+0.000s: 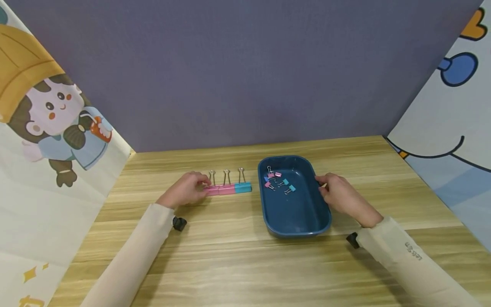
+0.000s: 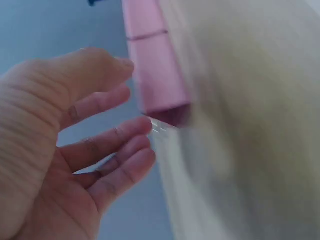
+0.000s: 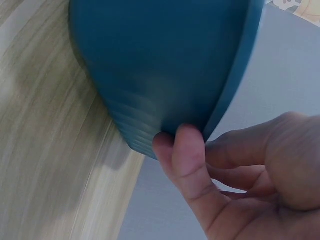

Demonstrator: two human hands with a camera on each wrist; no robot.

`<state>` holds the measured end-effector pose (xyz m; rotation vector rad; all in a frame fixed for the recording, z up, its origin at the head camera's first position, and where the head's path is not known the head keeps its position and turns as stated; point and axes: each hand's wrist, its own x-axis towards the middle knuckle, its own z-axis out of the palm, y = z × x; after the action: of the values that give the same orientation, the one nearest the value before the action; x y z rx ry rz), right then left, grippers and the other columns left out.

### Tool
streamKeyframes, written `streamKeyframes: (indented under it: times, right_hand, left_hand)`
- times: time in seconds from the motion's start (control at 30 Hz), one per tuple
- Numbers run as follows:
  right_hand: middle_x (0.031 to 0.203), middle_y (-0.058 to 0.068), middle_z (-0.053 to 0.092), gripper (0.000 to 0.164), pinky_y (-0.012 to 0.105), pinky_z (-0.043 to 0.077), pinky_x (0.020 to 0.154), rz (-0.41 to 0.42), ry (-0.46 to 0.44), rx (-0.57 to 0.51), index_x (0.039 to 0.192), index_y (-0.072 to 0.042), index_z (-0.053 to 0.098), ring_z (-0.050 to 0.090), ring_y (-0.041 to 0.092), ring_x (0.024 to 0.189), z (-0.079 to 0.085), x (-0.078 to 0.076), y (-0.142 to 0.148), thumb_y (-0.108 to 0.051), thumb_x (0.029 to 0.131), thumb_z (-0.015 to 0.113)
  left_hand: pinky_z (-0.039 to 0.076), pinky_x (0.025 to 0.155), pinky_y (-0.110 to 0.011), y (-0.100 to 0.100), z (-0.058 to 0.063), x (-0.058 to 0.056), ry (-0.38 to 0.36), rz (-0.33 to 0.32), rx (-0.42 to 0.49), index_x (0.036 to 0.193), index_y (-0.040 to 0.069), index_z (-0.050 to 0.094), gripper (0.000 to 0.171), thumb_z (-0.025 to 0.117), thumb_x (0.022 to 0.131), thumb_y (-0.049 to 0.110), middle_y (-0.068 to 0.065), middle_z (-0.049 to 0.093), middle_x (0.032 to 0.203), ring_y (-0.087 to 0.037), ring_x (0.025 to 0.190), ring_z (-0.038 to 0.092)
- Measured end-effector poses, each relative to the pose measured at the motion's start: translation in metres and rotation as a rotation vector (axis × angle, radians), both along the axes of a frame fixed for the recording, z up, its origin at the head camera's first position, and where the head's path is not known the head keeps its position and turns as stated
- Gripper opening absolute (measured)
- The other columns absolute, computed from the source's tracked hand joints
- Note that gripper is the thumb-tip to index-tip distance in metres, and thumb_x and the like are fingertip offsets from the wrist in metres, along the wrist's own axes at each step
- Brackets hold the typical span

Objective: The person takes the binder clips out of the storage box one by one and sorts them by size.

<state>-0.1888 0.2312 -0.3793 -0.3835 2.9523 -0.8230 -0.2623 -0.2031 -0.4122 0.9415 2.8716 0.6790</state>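
Two large pink binder clips (image 1: pixel 226 190) and a blue binder clip (image 1: pixel 243 187) stand end to end in a row, wire handles pointing up. At the row's left end is my left hand (image 1: pixel 189 188), its fingers loosely bent. The left wrist view shows the thumb and fingertips right beside the end pink clip (image 2: pixel 159 75), with nothing pinched between them. On the right side of a dark blue plastic bin (image 1: pixel 297 221), my right hand (image 1: pixel 339 194) pinches the rim. Its fingertips (image 3: pixel 190 147) press the outer wall just under the lip.
Inside the bin lie several small binder clips, among them pink ones (image 1: pixel 267 185) and teal ones (image 1: pixel 292 188), mostly toward the back left. A grey-purple panel (image 1: pixel 245 76) stands behind the wooden table (image 1: pixel 215 264). Printed cartoon panels flank both sides.
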Motion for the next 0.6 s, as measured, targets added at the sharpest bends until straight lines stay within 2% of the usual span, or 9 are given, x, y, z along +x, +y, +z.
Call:
streamKeyframes:
  times: [0.13, 0.37, 0.6]
  right_hand:
    - [0.1, 0.021, 0.056, 0.037, 0.029, 0.045, 0.054, -0.003, -0.009, -0.011, 0.127, 0.015, 0.049, 0.055, 0.02, 0.074, 0.001, 0.0, 0.0, 0.006, 0.091, 0.051]
    - [0.101, 0.022, 0.056, 0.037, 0.029, 0.045, 0.053, -0.005, -0.006, -0.005, 0.127, 0.015, 0.049, 0.055, 0.019, 0.074, 0.001, 0.001, 0.0, 0.005, 0.091, 0.051]
    - [0.099, 0.021, 0.056, 0.037, 0.028, 0.045, 0.053, 0.001, 0.007, 0.002, 0.126, 0.015, 0.05, 0.056, 0.02, 0.074, 0.002, 0.001, -0.001, 0.005, 0.09, 0.052]
  left_hand:
    - [0.048, 0.08, -0.04, 0.014, 0.013, 0.006, 0.052, -0.042, 0.0, 0.103, 0.005, 0.069, 0.022, 0.072, 0.083, 0.014, -0.008, 0.066, 0.1, -0.028, 0.092, 0.06]
    - [0.048, 0.078, -0.035, 0.051, 0.04, 0.023, 0.159, -0.107, 0.016, 0.105, 0.009, 0.068, 0.026, 0.074, 0.083, 0.02, -0.003, 0.064, 0.102, -0.017, 0.089, 0.057]
    - [0.044, 0.091, -0.035, 0.081, 0.054, 0.03, 0.152, -0.18, 0.016, 0.113, 0.012, 0.065, 0.03, 0.071, 0.084, 0.019, -0.002, 0.061, 0.112, -0.018, 0.106, 0.054]
